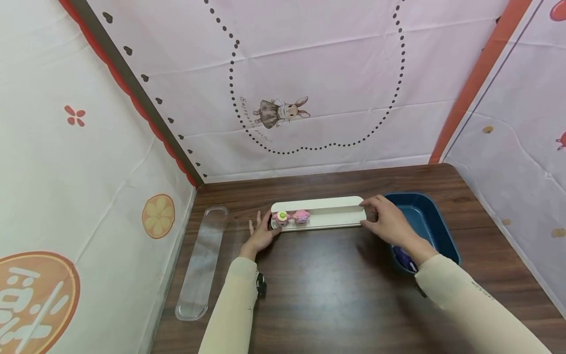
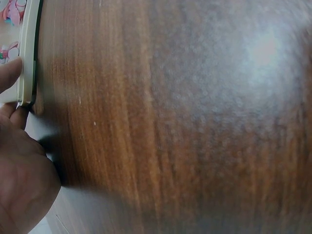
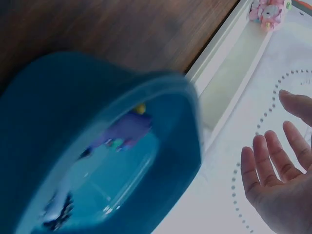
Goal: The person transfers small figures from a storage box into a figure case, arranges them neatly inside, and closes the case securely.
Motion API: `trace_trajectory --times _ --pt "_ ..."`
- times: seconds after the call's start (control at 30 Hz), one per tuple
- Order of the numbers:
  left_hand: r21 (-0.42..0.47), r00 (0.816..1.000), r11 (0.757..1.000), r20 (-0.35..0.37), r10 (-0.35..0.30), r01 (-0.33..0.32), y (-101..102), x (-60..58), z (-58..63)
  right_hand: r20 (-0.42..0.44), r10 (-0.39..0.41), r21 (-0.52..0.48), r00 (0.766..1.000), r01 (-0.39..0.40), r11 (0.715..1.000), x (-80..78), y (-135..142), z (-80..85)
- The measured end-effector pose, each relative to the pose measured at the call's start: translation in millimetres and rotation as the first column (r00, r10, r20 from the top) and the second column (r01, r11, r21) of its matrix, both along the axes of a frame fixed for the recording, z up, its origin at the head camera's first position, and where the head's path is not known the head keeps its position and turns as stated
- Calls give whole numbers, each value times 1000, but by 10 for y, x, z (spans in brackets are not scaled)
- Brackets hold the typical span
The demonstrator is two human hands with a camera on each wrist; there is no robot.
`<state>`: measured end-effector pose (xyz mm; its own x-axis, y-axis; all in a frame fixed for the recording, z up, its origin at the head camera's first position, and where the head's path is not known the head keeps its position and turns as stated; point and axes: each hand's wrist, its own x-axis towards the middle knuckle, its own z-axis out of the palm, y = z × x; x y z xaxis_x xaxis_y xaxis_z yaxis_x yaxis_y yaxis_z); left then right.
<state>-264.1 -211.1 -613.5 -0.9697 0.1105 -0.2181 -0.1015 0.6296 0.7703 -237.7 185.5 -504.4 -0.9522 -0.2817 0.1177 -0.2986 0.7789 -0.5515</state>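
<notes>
A long white tray (image 1: 333,220) lies near the back of the table. Two small pink toy figures (image 1: 301,217) sit side by side in its left end. My left hand (image 1: 261,238) grips that end, its thumb (image 2: 9,74) on the front rim and fingers at the end wall. At the opposite end, my right hand (image 1: 390,222) has its thumb and forefinger spread right at the corners. In the right wrist view the fingers (image 3: 265,161) are loosely extended with nothing between them.
A blue bin (image 1: 435,216) stands at the right, under my right forearm. Inside are a purple toy (image 3: 127,130) and a blurred black-and-white item (image 3: 59,214). A clear plastic lid (image 1: 203,265) lies along the left side. Printed cloth walls (image 1: 336,98) enclose the table.
</notes>
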Motion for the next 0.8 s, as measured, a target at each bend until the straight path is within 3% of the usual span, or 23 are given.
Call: trace_trajectory --times 0.43,0.8 --pt "-10 1000 1000 4 8 -8 -15 -15 -15 30 -28 46 999 27 999 223 509 0" --pt "-15 1000 1000 10 9 -8 -15 -34 -47 206 62 97 977 -84 992 327 775 -111"
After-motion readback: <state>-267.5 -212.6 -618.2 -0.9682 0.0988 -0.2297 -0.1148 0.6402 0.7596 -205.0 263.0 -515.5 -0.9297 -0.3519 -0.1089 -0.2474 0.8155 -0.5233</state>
